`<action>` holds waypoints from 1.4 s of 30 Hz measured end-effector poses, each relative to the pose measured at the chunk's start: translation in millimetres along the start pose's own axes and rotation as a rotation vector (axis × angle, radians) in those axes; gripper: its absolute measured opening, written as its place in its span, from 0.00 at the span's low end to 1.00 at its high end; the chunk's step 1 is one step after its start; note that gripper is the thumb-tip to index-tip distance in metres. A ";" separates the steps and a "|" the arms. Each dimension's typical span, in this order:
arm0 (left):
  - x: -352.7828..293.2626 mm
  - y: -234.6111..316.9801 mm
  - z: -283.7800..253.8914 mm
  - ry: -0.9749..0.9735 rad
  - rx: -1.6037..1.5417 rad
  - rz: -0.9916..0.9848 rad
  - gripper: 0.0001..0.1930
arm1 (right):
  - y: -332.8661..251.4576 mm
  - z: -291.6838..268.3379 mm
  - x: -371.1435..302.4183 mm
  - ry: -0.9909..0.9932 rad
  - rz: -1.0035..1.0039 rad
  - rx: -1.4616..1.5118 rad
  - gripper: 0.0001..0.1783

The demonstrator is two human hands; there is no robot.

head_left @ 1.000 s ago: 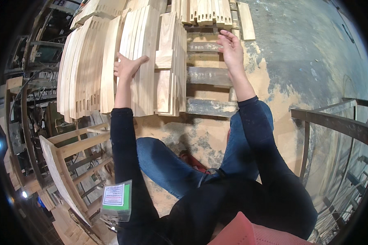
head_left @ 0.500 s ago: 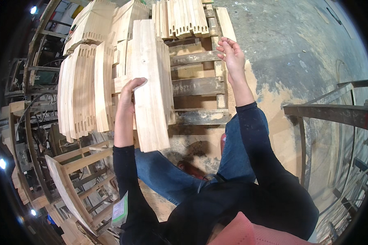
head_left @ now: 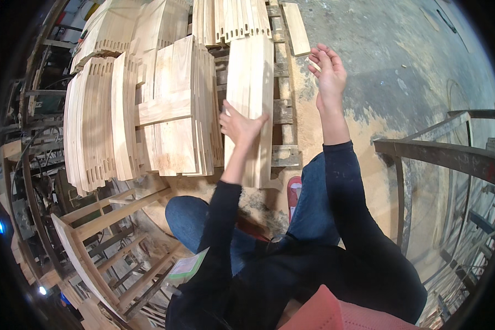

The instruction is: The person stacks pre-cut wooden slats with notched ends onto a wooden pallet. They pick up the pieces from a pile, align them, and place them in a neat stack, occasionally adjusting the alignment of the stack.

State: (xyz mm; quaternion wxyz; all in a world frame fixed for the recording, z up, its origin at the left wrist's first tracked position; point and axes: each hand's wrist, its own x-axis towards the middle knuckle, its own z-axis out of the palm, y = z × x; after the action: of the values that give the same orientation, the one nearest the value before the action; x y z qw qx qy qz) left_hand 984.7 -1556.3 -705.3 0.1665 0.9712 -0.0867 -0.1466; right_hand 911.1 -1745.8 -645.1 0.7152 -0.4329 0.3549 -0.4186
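My left hand (head_left: 242, 125) lies over a long pale wooden board (head_left: 249, 71) on the slatted pallet, its thumb stretched to the right and its fingers spread near the board's left edge. Lengthwise lines show on this wood, and I cannot tell whether it is one board or more side by side. Just left of it stands a stack of similar boards (head_left: 173, 77), with a short plank (head_left: 164, 110) across it. My right hand (head_left: 330, 77) hangs in the air to the right of the pallet, fingers loosely bent and apart, holding nothing.
More slotted boards stand in stacks (head_left: 96, 121) at left and at the far end (head_left: 242, 19). The wooden pallet (head_left: 283, 110) shows at right, with a loose plank (head_left: 297, 30) beyond. A wooden frame (head_left: 102, 242) stands lower left, a metal frame (head_left: 434, 151) at right.
My left hand has carried the board rightward from above the left stack onto the pallet, and its fingers have spread. My right hand has stayed raised, shifting slightly right in view.
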 end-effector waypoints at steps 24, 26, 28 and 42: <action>-3.8 -10.7 50.7 0.034 0.150 0.013 0.70 | -23.0 18.9 -42.0 -0.163 0.132 0.022 0.12; -10.7 -8.6 49.9 0.012 0.107 0.014 0.70 | -23.5 20.0 -41.8 -0.164 0.104 0.051 0.12; -19.8 -4.8 51.3 -0.007 0.102 0.026 0.70 | -22.5 17.0 -40.1 -0.147 0.084 0.071 0.12; -19.8 4.7 77.6 -0.031 -0.041 0.044 0.76 | -16.9 27.7 -35.5 -0.131 0.120 0.075 0.11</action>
State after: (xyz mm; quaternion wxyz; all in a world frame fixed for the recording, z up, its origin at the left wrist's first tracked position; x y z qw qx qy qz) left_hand 941.2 -1579.5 -768.5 0.1882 0.9630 -0.1078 -0.1598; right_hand 916.1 -1709.3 -614.1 0.7763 -0.4102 0.3170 -0.3586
